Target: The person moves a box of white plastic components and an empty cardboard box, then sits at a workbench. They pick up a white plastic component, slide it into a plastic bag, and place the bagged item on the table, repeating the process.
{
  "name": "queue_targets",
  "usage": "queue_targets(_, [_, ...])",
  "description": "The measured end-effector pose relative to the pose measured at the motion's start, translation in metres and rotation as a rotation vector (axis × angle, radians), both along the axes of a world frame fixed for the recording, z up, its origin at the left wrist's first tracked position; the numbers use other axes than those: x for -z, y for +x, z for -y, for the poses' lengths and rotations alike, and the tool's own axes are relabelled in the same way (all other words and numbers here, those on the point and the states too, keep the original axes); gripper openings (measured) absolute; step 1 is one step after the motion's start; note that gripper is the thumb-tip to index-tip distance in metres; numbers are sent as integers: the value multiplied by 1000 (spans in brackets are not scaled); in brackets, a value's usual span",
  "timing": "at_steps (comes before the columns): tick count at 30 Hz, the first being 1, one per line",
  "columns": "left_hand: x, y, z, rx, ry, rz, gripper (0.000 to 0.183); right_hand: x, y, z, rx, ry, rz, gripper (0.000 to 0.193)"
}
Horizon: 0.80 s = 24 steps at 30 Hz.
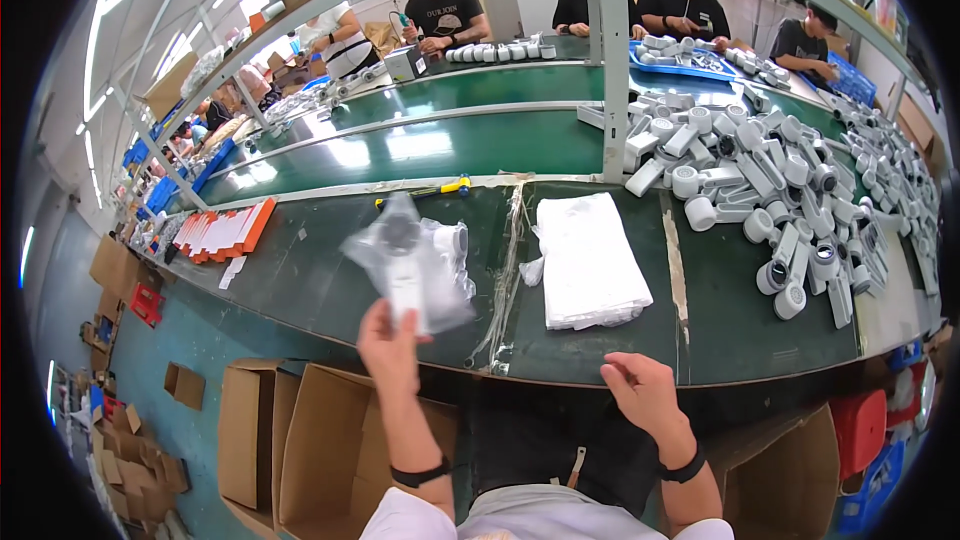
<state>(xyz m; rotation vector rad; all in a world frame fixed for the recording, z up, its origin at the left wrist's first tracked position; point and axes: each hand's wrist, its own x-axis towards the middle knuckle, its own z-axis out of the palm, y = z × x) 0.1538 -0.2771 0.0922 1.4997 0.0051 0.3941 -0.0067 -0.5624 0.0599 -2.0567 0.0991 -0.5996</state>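
Dark green workbench (300, 280) before me: my left hand (388, 340) pinches a clear-bagged white handheld device (408, 265), right hand (643, 392) loosely curled beside stacked white bags (590, 260).

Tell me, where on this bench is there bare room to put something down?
Bare green top lies between the orange-and-white strips and the bagged part in the left hand, and between the stack of white bags and the heap of grey parts. That heap crowds the right end. The right hand is empty.

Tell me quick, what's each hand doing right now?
Left hand: closed on a clear plastic bag with a white device inside.
Right hand: empty, fingers loosely curled, at the table edge.
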Motion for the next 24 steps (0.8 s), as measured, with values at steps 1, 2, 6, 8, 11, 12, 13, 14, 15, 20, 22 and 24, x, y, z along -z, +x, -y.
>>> queue_targets(1, [-2, 12, -20, -146, 129, 41, 36, -2, -4, 6, 4, 2, 1, 17])
queue_targets(2, [-3, 23, -37, -205, 210, -3, 38, -5, -9, 12, 39, 26, -15, 17])
queue_targets(6, [35, 79, -80, -361, 528, -62, 44, -13, -16, 28, 143, 100, 18, 18])
queue_targets(8, [62, 94, -95, -433, 726, -30, 48, -26, -20, 36, 139, 185, -36, 19])
queue_targets(11, [69, 87, -83, -350, 854, -45, 50, -35, -28, 66, 206, 54, -43, 21])
queue_targets(12, [63, 84, -79, -310, 864, -87, 50, -36, -33, 80, 277, 43, -31, 22])
queue_targets(13, [60, 83, -80, -283, 875, -132, 51, -36, -38, 96, 335, 32, -18, 22])
queue_targets(14, [61, 82, -89, -390, 964, -22, 52, -39, -42, 113, 425, 10, -39, 21])
queue_targets(15, [59, 83, -91, -491, 1042, 91, 54, -37, -48, 138, 546, -61, -22, 21])
queue_targets(20, [-13, 38, 14, -140, 757, 321, 40, -9, -80, 277, 949, -607, -216, 33])
queue_targets(22, [-27, 12, 65, 143, 674, 304, 35, 1, -77, 303, 861, -779, -413, 44])
queue_targets(24, [-30, -3, 113, 411, 699, 324, 31, 6, -73, 316, 753, -939, -521, 55])
